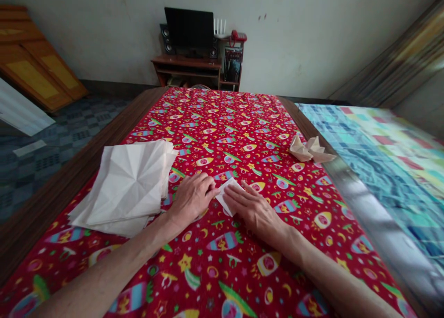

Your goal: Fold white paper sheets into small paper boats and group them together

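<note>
A small folded piece of white paper (227, 203) lies on the red patterned cloth (222, 267) in front of me. My left hand (194, 193) is closed at its left corner, thumb and index finger pinching the edge. Flat across its right side rests my right hand (255, 209), fingers stretched out and covering part of the sheet. Left of my hands sits a stack of creased white paper sheets (130, 184), its top sheet marked by star-like fold lines. Two folded paper shapes (308, 149) with pointed tips stand near the right edge of the cloth.
The cloth covers a wooden table (138, 106) whose brown edges show on both sides. Beyond its far end stands a desk (187, 64) with a monitor (190, 31), speakers and a red telephone (238, 36). A bed with a patterned cover (367, 156) adjoins the right side.
</note>
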A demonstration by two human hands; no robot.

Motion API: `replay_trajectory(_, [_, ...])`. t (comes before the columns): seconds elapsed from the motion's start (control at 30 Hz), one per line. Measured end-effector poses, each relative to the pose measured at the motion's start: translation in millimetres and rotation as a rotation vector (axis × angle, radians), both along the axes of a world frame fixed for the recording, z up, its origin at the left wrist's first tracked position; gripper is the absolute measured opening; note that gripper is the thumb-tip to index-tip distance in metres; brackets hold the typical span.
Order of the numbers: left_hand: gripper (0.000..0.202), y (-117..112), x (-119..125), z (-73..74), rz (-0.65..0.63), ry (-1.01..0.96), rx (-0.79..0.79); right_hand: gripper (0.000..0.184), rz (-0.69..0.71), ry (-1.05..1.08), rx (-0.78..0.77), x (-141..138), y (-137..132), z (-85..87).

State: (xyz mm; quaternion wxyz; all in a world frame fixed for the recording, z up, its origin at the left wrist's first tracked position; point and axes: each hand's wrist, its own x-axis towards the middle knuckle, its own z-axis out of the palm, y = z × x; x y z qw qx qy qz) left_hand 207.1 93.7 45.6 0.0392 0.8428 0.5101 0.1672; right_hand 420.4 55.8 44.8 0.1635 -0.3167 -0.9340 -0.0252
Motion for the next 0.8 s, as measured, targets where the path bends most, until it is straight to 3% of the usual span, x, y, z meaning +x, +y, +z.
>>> replay_trajectory(0.1, [0.017, 0.1, -0.1, -0.3, -0.008, -0.011, 0.017, 0.047, -0.020, 0.032, -0.082, 4.5, -3.9, -3.3])
replay_trajectory(0.23, [0.017, 0.1, -2.5, -0.6, -0.016, -0.024, 0.020, 0.052, -0.051, 0.067, -0.050, 10.3, -7.8, -5.4])
replay_trajectory(0.43, [0.012, -3.7, -7.3, -3.9, 0.001, -0.039, 0.036, 0.035, -0.088, 0.121, -0.050, 1.7, -7.8, -1.1])
replay_trajectory(0.6, [0.024, -10.9, 1.8, -1.8, -0.014, 0.041, 0.102, 0.023, -0.163, 0.183, -0.109, -7.4, -5.5, 3.6])
replay_trajectory(0.7, [0.023, -11.1, 9.3, -0.2, -0.010, 0.035, 0.065, 0.020, -0.199, 0.213, -0.126, -9.5, -6.9, 4.6])
replay_trajectory(0.8, [0.022, -8.8, 15.0, 2.7, -0.018, -0.091, -0.042, 0.016, -0.230, 0.267, -0.141, -10.1, -9.8, 5.3])
